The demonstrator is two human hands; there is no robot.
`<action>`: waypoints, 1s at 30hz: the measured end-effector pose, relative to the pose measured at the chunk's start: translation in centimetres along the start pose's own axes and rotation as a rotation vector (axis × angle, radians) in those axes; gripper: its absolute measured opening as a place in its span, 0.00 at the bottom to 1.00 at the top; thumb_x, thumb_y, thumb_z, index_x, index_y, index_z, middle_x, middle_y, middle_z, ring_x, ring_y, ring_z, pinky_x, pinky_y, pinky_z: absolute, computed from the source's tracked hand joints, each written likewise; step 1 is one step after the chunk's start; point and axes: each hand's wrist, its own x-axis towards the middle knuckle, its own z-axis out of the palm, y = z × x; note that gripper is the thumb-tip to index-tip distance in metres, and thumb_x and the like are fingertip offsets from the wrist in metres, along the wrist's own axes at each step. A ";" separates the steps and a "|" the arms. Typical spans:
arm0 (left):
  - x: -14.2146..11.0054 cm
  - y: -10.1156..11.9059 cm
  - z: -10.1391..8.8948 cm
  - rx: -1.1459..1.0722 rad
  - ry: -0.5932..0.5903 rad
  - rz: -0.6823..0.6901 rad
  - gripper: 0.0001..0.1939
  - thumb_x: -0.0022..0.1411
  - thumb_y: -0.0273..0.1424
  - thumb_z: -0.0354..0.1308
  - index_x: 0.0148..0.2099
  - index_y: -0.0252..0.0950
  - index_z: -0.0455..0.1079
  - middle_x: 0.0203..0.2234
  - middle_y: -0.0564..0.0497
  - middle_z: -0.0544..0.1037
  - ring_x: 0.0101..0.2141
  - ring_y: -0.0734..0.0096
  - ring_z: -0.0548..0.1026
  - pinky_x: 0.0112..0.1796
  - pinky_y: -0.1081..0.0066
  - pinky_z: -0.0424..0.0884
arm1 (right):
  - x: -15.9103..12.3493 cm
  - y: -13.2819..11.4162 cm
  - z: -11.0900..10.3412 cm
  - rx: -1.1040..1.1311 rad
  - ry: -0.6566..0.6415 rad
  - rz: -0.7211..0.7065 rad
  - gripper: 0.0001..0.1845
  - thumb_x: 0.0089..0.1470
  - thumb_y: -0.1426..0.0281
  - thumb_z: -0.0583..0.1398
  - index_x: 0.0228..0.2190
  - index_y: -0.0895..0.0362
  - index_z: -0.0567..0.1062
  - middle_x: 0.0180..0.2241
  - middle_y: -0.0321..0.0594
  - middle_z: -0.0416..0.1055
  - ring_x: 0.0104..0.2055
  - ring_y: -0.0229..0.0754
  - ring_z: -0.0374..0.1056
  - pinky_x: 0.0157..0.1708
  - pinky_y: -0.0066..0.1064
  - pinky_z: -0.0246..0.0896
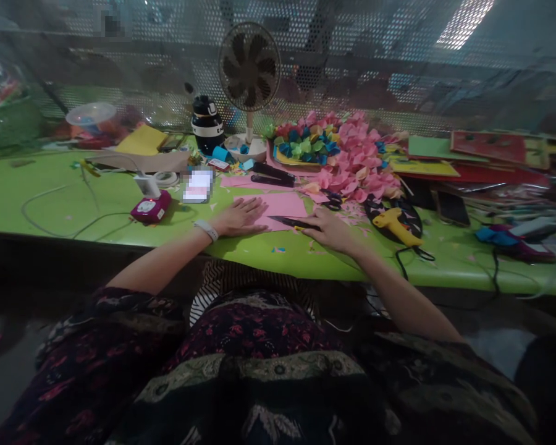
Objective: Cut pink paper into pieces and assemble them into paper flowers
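A pink sheet of paper [285,201] lies flat on the green table in front of me. My left hand [241,216] rests palm down on its left part, fingers stretched out. At the paper's right side, my right hand [330,228] is closed around dark scissors [285,221] with a bit of yellow near the grip. Their pointed blades lie low over the sheet and point left toward my left hand; the handles are mostly hidden by my fingers. Just behind the sheet are a black stapler [273,175] and more pink paper [234,182].
Pink paper flowers [352,154] are heaped at the back, beside blue and green ones [308,145]. To the right lie a yellow glue gun [396,226] and a dark phone [453,208]. Leftward are a purple power box [151,207], a bottle [207,127] and a fan [249,67].
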 end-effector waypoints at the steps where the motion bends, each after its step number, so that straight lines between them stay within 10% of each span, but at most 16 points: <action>1: 0.0 0.0 0.1 -0.002 0.002 0.001 0.46 0.68 0.61 0.34 0.77 0.40 0.38 0.75 0.46 0.39 0.74 0.55 0.38 0.70 0.55 0.34 | 0.0 0.0 0.0 0.002 -0.007 0.006 0.22 0.67 0.60 0.55 0.54 0.53 0.80 0.42 0.50 0.73 0.46 0.53 0.68 0.47 0.44 0.65; 16: 0.1 0.2 0.2 -0.032 0.021 -0.003 0.48 0.67 0.61 0.37 0.77 0.34 0.39 0.75 0.42 0.40 0.74 0.54 0.38 0.69 0.54 0.34 | 1.5 -1.3 1.0 0.038 -0.007 0.035 0.21 0.66 0.61 0.57 0.54 0.54 0.79 0.45 0.51 0.74 0.46 0.52 0.69 0.48 0.42 0.64; 20: 0.3 -1.7 -0.9 -0.165 0.078 0.036 0.40 0.69 0.55 0.42 0.75 0.39 0.50 0.73 0.43 0.51 0.72 0.53 0.50 0.68 0.53 0.48 | 1.5 -1.5 0.7 0.032 -0.028 0.041 0.20 0.66 0.62 0.57 0.55 0.54 0.79 0.45 0.50 0.74 0.47 0.51 0.69 0.48 0.41 0.64; 24: 0.6 -5.1 -2.1 -0.264 0.338 0.019 0.20 0.66 0.45 0.56 0.49 0.35 0.76 0.49 0.39 0.80 0.51 0.54 0.76 0.52 0.58 0.70 | 1.5 -1.9 0.2 0.033 -0.046 0.047 0.20 0.66 0.64 0.57 0.56 0.55 0.78 0.46 0.52 0.74 0.47 0.52 0.69 0.49 0.43 0.64; 30: 1.2 -7.2 -0.8 -0.425 0.320 0.119 0.11 0.64 0.38 0.57 0.41 0.35 0.72 0.33 0.45 0.76 0.33 0.65 0.74 0.37 0.66 0.71 | 1.8 -2.5 0.0 0.043 -0.077 0.066 0.22 0.68 0.61 0.55 0.56 0.55 0.78 0.46 0.51 0.73 0.48 0.51 0.69 0.49 0.41 0.63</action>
